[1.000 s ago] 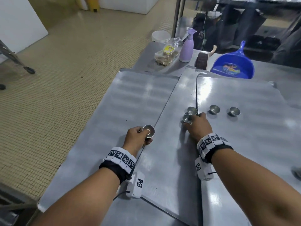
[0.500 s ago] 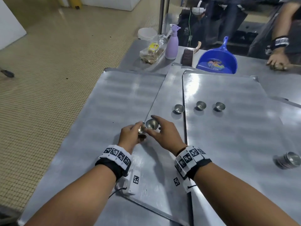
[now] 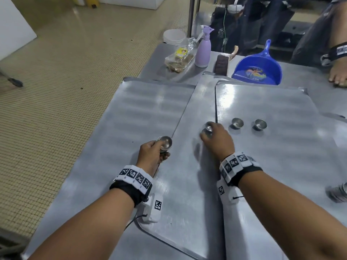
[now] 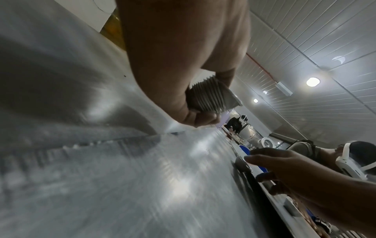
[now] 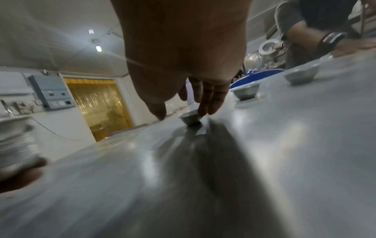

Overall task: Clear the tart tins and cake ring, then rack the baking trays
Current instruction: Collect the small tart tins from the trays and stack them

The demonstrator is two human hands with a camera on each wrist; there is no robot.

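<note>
The left hand (image 3: 153, 152) curls round a stack of tins (image 4: 211, 98), nested rim over rim, held just above the left tray (image 3: 131, 132); the topmost tin's bowl faces up past the knuckles. The right hand (image 3: 217, 139) reaches over the middle tray (image 3: 187, 184), its fingers (image 5: 205, 99) nearly straight and pointed down at a single tin (image 5: 190, 118). One fingertip meets that tin's far rim while the thumb sits just short of the near side, so the fingers are narrow around it; from here I can't quite tell whether the thumb touches. The tin stands upright on the tray.

Two more tins (image 3: 237, 123) (image 3: 260, 124) sit apart on the right tray (image 3: 281, 156), both open side up. Another stack (image 3: 340, 192) lies on its side at the right edge of the worktop (image 3: 328, 102).

At the far end stand a lilac spray bottle (image 3: 202, 51), a brush (image 3: 222, 62) and a blue dustpan (image 3: 257, 70) with a colourful print inside. A clear bag (image 3: 179, 60) holds something brown and carries a yellow label, too small to read. White tubs (image 3: 173, 36) are stacked behind it. Another person's hand (image 3: 339, 74) rests on the worktop.
</note>
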